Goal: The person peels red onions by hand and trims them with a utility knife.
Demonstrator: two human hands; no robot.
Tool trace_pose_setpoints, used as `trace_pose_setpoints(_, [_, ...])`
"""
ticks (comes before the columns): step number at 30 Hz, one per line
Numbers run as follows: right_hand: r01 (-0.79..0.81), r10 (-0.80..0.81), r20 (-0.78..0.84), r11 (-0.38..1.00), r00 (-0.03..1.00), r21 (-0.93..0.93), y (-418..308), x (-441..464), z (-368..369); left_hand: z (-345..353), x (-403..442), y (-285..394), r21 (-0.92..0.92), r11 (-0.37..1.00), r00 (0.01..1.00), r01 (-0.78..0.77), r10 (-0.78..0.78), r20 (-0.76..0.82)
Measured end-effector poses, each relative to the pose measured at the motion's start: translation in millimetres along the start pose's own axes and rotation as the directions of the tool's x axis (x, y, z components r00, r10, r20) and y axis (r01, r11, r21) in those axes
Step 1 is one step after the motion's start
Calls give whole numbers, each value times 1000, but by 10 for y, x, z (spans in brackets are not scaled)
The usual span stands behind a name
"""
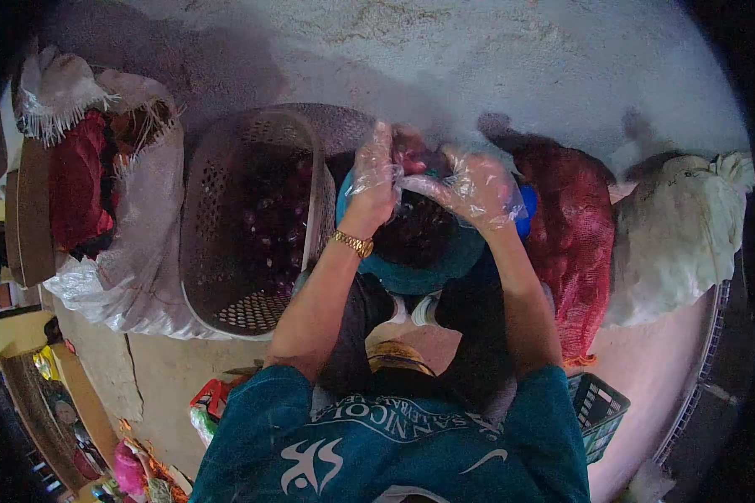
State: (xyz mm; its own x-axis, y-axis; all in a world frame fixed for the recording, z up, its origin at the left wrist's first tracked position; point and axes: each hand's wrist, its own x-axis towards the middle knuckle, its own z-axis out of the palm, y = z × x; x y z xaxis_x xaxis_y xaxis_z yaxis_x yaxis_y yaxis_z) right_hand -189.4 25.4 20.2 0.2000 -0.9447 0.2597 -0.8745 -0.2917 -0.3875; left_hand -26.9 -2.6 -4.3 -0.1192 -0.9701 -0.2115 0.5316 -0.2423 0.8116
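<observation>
My left hand (pixel 376 178), in a clear plastic glove with a gold watch at the wrist, is raised over the left rim of a teal basin (pixel 428 277). My right hand (pixel 476 186), also in a clear plastic glove, is over the basin's right side, its thumb reaching toward my left hand. Between and just behind the hands shows a cluster of reddish-purple bulbs (pixel 411 153) that look like onions; both hands seem to touch it, though the plastic blurs the contact. Dark red pieces (pixel 419 230) lie inside the basin.
Left of the basin stands a perforated crate (pixel 195 226) holding small purple bulbs. Further left is an open white woven sack (pixel 155 243). On the right are a full red mesh sack (pixel 566 235) and a white sack (pixel 679 239). A green crate (pixel 600 411) sits near my right elbow.
</observation>
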Motion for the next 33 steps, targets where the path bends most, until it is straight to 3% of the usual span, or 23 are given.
trace_pose_setpoints(7, [111, -115, -158, 993, 981, -33, 141, -27, 182, -27, 4, 8, 41, 999, 999, -14, 13, 41])
trace_pose_setpoints(9, [31, -32, 15, 998, 999, 49, 28, 15, 41, -6, -42, 52, 61, 998, 997, -35, 31, 74])
trace_pose_setpoints(13, [12, -13, 19, 998, 1000, 59, 18, 23, 68, -68, 6, 10, 43, 998, 994, -52, 47, 96])
trace_pose_setpoints(19, [13, -42, 215, 990, 976, 138, -101, 59, -100, -22, -36, 89, -154, 988, 999, 4, 2, 40])
trace_pose_setpoints(21, [93, -111, 173, 990, 979, 110, -85, 36, -42, -52, 1, 64, -186, 982, 999, 29, -34, -25])
trace_pose_setpoints(25, [24, -27, 25, 994, 999, 103, -76, 17, -24, -105, 49, 38, -187, 982, 997, 24, -37, -69])
trace_pose_setpoints(27, [-19, 19, -119, 1000, 993, -5, -97, 25, -21, -97, 27, 63, -155, 984, 996, 92, -93, 4])
trace_pose_setpoints(30, [16, -12, -197, 1000, 980, 18, -92, 9, -14, -51, -29, 70, -87, 995, 997, 42, -36, 64])
trace_pose_setpoints(33, [-36, 36, -83, 999, 996, 8, -64, 38, 29, -29, -33, 53, -118, 992, 997, 43, -36, 64])
